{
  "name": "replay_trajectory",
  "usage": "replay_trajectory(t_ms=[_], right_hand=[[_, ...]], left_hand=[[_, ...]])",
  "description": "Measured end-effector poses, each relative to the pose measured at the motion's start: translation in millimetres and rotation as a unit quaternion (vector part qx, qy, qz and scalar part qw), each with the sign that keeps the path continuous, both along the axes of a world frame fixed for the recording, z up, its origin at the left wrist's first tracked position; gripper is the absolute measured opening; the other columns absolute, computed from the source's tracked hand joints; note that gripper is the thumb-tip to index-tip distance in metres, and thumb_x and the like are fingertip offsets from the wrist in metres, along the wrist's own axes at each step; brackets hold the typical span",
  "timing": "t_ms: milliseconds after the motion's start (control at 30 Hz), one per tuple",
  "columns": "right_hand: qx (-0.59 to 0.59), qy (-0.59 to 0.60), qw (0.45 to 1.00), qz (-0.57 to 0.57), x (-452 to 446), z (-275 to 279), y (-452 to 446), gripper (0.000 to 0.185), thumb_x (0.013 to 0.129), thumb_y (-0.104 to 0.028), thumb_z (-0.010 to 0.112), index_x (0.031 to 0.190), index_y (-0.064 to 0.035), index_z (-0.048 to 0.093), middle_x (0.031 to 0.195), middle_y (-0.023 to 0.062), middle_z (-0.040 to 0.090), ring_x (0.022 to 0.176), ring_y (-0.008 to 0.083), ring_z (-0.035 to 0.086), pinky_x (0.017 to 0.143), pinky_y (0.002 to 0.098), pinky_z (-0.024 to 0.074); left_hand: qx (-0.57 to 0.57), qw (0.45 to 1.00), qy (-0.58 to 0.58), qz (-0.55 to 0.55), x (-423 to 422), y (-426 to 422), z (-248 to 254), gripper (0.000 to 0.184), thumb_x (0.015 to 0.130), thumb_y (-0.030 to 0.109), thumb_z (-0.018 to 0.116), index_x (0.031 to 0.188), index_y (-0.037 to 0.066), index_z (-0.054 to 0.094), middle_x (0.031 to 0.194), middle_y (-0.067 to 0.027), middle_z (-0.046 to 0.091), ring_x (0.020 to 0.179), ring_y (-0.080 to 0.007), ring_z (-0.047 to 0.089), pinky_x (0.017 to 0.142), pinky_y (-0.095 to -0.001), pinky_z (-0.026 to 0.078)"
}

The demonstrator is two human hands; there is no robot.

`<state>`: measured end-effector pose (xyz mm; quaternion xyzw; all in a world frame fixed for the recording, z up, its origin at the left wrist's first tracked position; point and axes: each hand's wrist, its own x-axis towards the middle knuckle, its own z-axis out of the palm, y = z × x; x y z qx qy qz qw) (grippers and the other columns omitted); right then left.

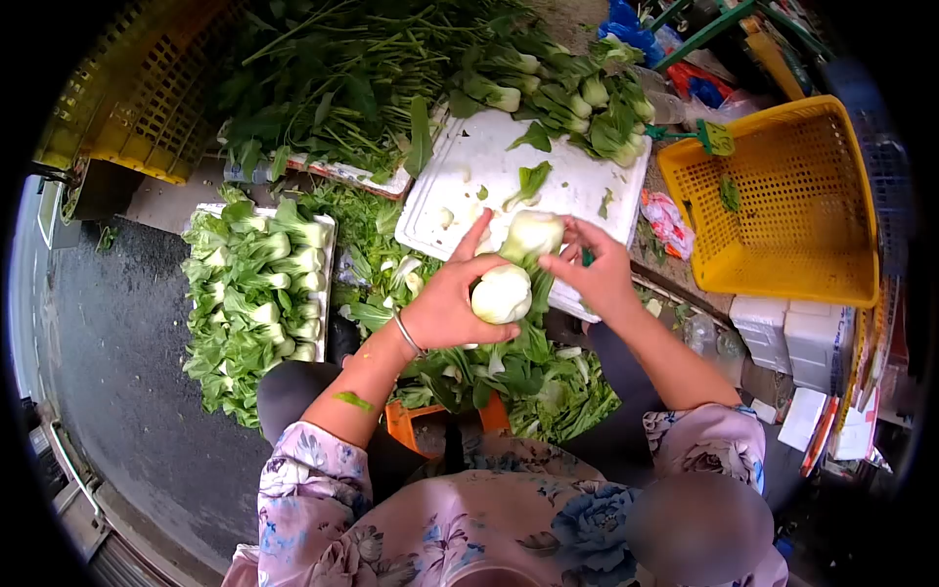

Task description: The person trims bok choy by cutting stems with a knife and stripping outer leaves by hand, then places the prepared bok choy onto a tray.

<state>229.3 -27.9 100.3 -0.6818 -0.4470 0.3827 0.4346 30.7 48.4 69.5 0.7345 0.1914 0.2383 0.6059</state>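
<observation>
My left hand [445,303], with a bracelet at the wrist, is closed around a bok choy [502,294] whose pale round base faces up. Just beyond it, a second bok choy [534,235] lies between my two hands. The fingers of my right hand [599,269] are curled against that second one. A small dark green bit shows among the right fingers; its kind I cannot make out. Under and beyond the hands is a white foam board [450,186] with loose leaf scraps. Several more bok choy [577,103] are piled at its far end.
Rows of bok choy [264,293] fill a white tray at the left. Leafy stems [342,78] are heaped at the back. A yellow basket [773,274] stands right, above white boxes [758,333]. Trimmed leaves [567,391] cover the ground around an orange stool [401,426].
</observation>
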Motion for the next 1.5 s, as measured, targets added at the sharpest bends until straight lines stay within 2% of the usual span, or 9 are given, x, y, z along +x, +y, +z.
replay_trajectory(t_ms=[167, 300, 367, 533, 767, 867, 1000, 1200, 1500], right_hand=[[0.003, 0.009, 1.000, 0.013, -20, 22, -39, 0.045, 0.076, -0.015, 0.069, 0.112, 0.0053, 0.053, 0.096, 0.0063, 0.060, 0.076, 0.0069, 0.052, 0.070, 0.0206, 0.0439], [-0.076, -0.023, 0.997, -0.013, -21, 37, -46, 0.044, 0.084, -0.019, 0.060, 0.120, 0.0046, 0.048, 0.088, 0.0054, 0.059, 0.078, 0.0078, 0.052, 0.071, 0.0220, 0.0434], [-0.095, 0.162, 0.982, 0.004, -26, 22, -51, 0.051, 0.086, -0.019, 0.057, 0.128, 0.0034, 0.038, 0.080, 0.0026, 0.056, 0.073, 0.0070, 0.049, 0.065, 0.0221, 0.0421], [-0.054, 0.138, 0.987, 0.067, -37, -9, -40, 0.075, 0.086, -0.016, 0.057, 0.135, 0.0090, 0.005, 0.083, 0.0052, 0.055, 0.074, 0.0074, 0.049, 0.065, 0.0200, 0.0391], [-0.035, 0.135, 0.990, 0.021, -41, -7, -35, 0.068, 0.087, -0.019, 0.055, 0.135, 0.0082, 0.015, 0.097, 0.0103, 0.059, 0.084, 0.0094, 0.053, 0.074, 0.0211, 0.0419], [-0.042, 0.138, 0.988, -0.058, -28, -13, -31, 0.039, 0.089, -0.018, 0.053, 0.120, 0.0045, 0.048, 0.101, 0.0067, 0.059, 0.086, 0.0077, 0.052, 0.075, 0.0209, 0.0431], [-0.096, 0.229, 0.968, -0.040, -21, 2, -35, 0.039, 0.088, -0.015, 0.054, 0.121, 0.0047, 0.047, 0.098, 0.0054, 0.060, 0.085, 0.0064, 0.052, 0.076, 0.0201, 0.0431], [-0.025, 0.237, 0.971, 0.029, -33, -3, -38, 0.076, 0.086, -0.015, 0.057, 0.134, 0.0120, 0.006, 0.102, 0.0130, 0.058, 0.090, 0.0089, 0.052, 0.076, 0.0202, 0.0414], [-0.013, 0.251, 0.967, 0.041, -33, 1, -37, 0.068, 0.085, -0.012, 0.057, 0.133, 0.0108, 0.015, 0.112, 0.0134, 0.053, 0.096, 0.0117, 0.051, 0.081, 0.0233, 0.0416]], left_hand=[[-0.179, 0.975, -0.063, -0.113, -4, -23, 6, 0.053, 0.052, 0.020, 0.078, 0.099, 0.006, 0.060, 0.113, -0.0135, 0.048, 0.106, -0.0285, 0.049, 0.095, -0.0340, 0.036], [0.083, 0.995, 0.046, -0.021, -9, -28, 7, 0.048, 0.052, 0.018, 0.076, 0.097, 0.007, 0.061, 0.116, -0.0175, 0.046, 0.106, -0.0325, 0.048, 0.092, -0.0353, 0.038], [0.222, 0.968, 0.115, 0.033, -9, -30, 6, 0.046, 0.051, 0.016, 0.075, 0.094, 0.006, 0.062, 0.119, -0.0206, 0.045, 0.105, -0.0355, 0.048, 0.089, -0.0379, 0.040], [0.287, 0.947, 0.117, 0.080, -3, -29, -1, 0.035, 0.060, 0.021, 0.071, 0.092, 0.011, 0.063, 0.118, -0.0216, 0.045, 0.095, -0.0373, 0.048, 0.080, -0.0397, 0.045], [0.280, 0.948, 0.123, 0.089, 3, -29, 1, 0.037, 0.057, 0.019, 0.074, 0.091, 0.010, 0.064, 0.116, -0.0207, 0.047, 0.095, -0.0367, 0.050, 0.081, -0.0402, 0.044], [0.313, 0.940, 0.103, 0.085, 2, -29, 4, 0.036, 0.056, 0.018, 0.074, 0.090, 0.012, 0.064, 0.115, -0.0186, 0.048, 0.094, -0.0349, 0.050, 0.078, -0.0381, 0.045], [0.312, 0.941, 0.082, 0.107, 4, -33, 5, 0.034, 0.056, 0.019, 0.074, 0.088, 0.011, 0.064, 0.114, -0.0177, 0.049, 0.093, -0.0345, 0.051, 0.077, -0.0378, 0.046], [0.319, 0.936, 0.113, 0.098, 10, -34, 1, 0.030, 0.059, 0.018, 0.070, 0.087, 0.010, 0.063, 0.115, -0.0202, 0.047, 0.093, -0.0345, 0.049, 0.073, -0.0379, 0.048], [0.322, 0.935, 0.119, 0.092, 11, -37, 2, 0.030, 0.058, 0.017, 0.070, 0.086, 0.011, 0.063, 0.114, -0.0191, 0.047, 0.091, -0.0337, 0.050, 0.071, -0.0373, 0.048]])
